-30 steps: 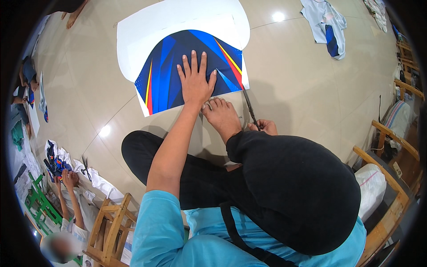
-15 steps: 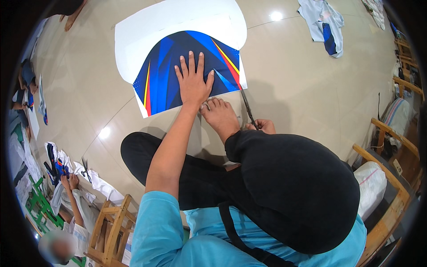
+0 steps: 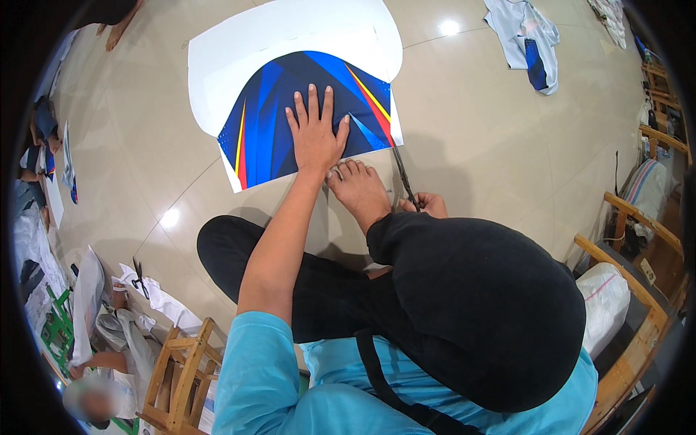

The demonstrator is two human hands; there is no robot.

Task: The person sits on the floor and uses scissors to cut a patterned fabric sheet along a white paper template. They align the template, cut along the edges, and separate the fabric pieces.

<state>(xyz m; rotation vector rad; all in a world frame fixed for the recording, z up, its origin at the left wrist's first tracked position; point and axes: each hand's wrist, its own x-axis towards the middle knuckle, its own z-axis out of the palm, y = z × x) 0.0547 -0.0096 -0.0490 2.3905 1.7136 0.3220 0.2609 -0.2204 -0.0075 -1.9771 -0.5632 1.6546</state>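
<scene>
My left hand [image 3: 316, 138] lies flat, fingers spread, on a printed fabric panel [image 3: 272, 109] of dark blue with red, yellow and light blue streaks. White margin [image 3: 297, 32] surrounds the print's curved far side and shows at both lower corners. Close to my bare foot [image 3: 360, 190], my right hand [image 3: 428, 205] grips a pair of dark scissors [image 3: 404, 174]. Their blades point away from me, with the tips at the panel's lower right corner. My knee in black cloth hides part of the right hand and forearm.
Pale tiles make up the floor [image 3: 500, 159]. Grey-white cloth [image 3: 525, 43] lies far right. Wooden frames [image 3: 631, 217] and a white sack [image 3: 605, 297] line the right side. At lower left are a wooden stool [image 3: 177, 377], another pair of scissors [image 3: 140, 279] on white cloth, and a seated co-worker [image 3: 119, 362].
My hands, the panel and the scissors look almost unmoved. At lower left, the co-worker has pulled back an arm and lifted pale cloth; the blue printed cloth there is out of sight.
</scene>
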